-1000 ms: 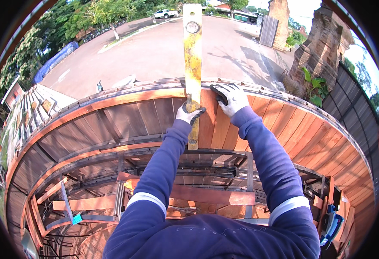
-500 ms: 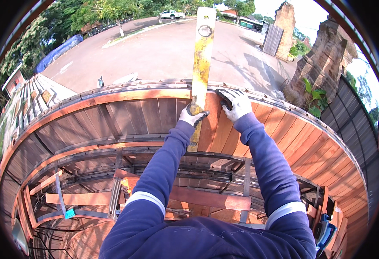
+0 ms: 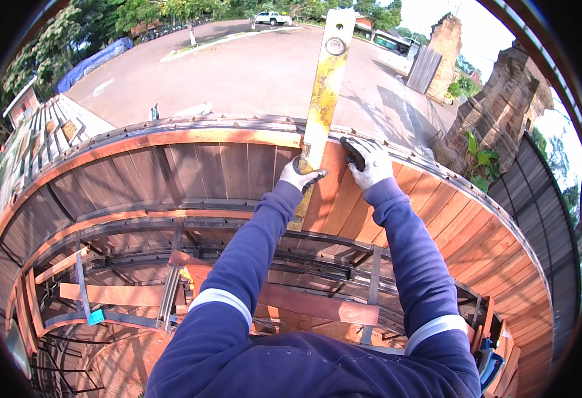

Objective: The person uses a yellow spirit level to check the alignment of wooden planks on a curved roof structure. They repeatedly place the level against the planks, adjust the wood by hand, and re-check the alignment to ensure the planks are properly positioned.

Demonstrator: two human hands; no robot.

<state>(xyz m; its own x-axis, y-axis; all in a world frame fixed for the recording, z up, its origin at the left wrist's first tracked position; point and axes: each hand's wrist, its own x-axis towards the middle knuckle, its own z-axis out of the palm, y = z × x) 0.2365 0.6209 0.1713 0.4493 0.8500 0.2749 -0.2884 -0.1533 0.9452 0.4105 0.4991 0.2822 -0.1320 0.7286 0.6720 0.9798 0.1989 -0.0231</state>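
A long, worn yellow spirit level [image 3: 327, 86] crosses the top of a curved plank wall, its upper end leaning to the right. Gripping its lower half is my left hand [image 3: 299, 175], in a white glove with dark palm; the thumb lies across the level's face. The level's lower end reaches down the inner face of the reddish wooden planks [image 3: 397, 202]. Just right of the level, my right hand [image 3: 370, 162], gloved alike, clasps the planks' top edge, fingers over the rim. Its fingertips are partly hidden.
Darker planks [image 3: 204, 176] continue the wall leftward. Below run curved metal rails [image 3: 218, 232] and a loose reddish board [image 3: 317, 305]. Outside are a paved yard [image 3: 238, 73], a rocky pillar [image 3: 493, 106] and a white pickup [image 3: 272, 18].
The spirit level's upper end has tipped further to the right, with my left hand still around it. My right hand stays on the top edge. The whole view has turned slightly.
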